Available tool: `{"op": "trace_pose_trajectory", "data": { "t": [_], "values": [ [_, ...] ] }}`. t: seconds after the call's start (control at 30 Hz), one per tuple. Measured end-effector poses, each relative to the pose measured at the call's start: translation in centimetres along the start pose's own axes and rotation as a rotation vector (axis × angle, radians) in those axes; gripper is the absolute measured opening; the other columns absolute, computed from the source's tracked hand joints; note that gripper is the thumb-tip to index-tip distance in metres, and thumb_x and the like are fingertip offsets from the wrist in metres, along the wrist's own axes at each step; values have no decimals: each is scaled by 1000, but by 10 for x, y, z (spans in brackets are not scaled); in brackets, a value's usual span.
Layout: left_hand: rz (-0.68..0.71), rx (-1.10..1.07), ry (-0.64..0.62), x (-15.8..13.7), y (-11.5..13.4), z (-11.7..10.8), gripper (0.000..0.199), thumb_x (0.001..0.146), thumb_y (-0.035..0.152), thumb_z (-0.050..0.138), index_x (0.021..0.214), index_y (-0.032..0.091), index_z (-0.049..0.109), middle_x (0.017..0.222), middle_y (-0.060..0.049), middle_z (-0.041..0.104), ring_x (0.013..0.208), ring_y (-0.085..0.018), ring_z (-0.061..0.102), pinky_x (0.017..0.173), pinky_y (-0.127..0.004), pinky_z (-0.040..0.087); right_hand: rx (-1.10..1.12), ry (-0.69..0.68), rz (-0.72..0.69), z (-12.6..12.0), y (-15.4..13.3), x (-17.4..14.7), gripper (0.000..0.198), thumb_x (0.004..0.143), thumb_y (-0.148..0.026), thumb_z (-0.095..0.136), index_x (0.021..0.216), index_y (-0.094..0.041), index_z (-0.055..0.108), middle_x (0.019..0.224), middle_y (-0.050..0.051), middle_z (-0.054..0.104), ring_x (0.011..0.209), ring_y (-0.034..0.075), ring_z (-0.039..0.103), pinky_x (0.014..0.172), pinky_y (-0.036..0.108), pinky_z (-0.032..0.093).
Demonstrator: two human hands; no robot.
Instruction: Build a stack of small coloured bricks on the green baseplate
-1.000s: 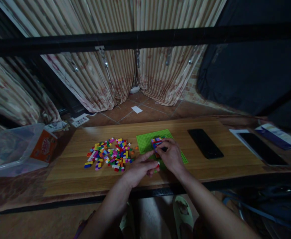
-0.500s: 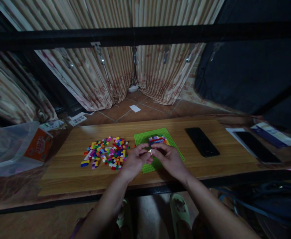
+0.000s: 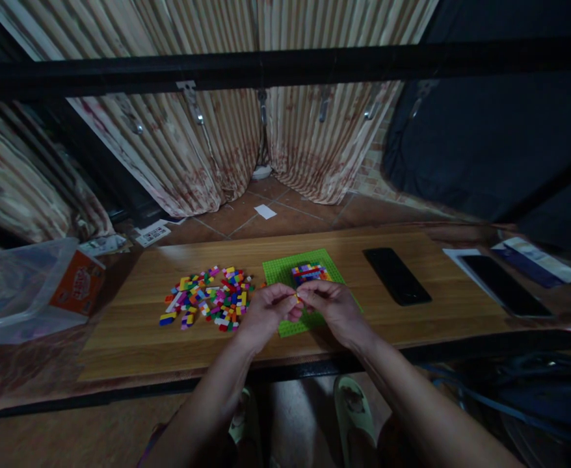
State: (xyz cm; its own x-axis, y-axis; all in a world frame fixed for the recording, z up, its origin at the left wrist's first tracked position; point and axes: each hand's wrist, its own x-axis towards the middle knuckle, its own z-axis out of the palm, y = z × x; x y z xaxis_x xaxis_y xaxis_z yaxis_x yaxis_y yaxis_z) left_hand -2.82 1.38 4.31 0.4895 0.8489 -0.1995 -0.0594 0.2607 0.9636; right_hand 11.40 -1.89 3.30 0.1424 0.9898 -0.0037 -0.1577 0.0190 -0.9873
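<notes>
Pinching a small brick, left hand and right hand meet.

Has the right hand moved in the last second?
Yes. Judged against the green board, the right hand has drawn back slightly, toward the person's body.

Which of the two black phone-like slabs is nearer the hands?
The left slab, lying on the wooden board near the right hand; the other slab lies farther right, overlapping a white sheet.

Small piece between fingers mostly hidden; brick build partly behind right hand; clear bin cut by left edge
</notes>
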Motion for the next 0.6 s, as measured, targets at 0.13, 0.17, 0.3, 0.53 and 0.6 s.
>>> {"op": "trace_pose_trajectory", "data": {
  "t": [0.13,0.17,0.3,0.53,0.6],
  "values": [
    [11,71,-24,3,-4,-6,18,73,30,67,77,13,61,70,-3,64,58,-11,57,58,-23,45,152,30,75,0,-3,-1,23,63,-39,77,76,-20,71,62,-2,61,54,10,50,53,25,43],
    [16,100,-17,5,-6,-9,17,74,29,66,78,14,61,69,-2,63,57,-10,56,58,-23,45,171,38,88,-1,-4,0,25,62,-38,77,78,-20,72,62,-2,61,54,10,50,53,25,43],
    [49,274,56,11,-13,-23,15,77,26,58,87,15,64,65,0,60,56,-11,53,56,-22,41,184,98,91,-14,-9,4,29,61,-37,78,85,-21,73,68,-1,63,55,9,51,53,24,43],
    [175,899,256,7,-7,-37,20,79,17,53,85,22,71,79,-5,68,77,-19,61,77,-29,41,54,331,19,-59,-10,16,26,57,-37,81,75,-19,73,63,-2,63,52,8,50,52,22,43],
    [192,980,286,7,-10,-40,21,78,16,54,86,23,71,82,-7,69,82,-22,62,80,-30,41,7,341,17,-64,-8,16,29,56,-38,81,74,-18,72,61,-2,62,51,8,49,50,22,43]
  ]
}}
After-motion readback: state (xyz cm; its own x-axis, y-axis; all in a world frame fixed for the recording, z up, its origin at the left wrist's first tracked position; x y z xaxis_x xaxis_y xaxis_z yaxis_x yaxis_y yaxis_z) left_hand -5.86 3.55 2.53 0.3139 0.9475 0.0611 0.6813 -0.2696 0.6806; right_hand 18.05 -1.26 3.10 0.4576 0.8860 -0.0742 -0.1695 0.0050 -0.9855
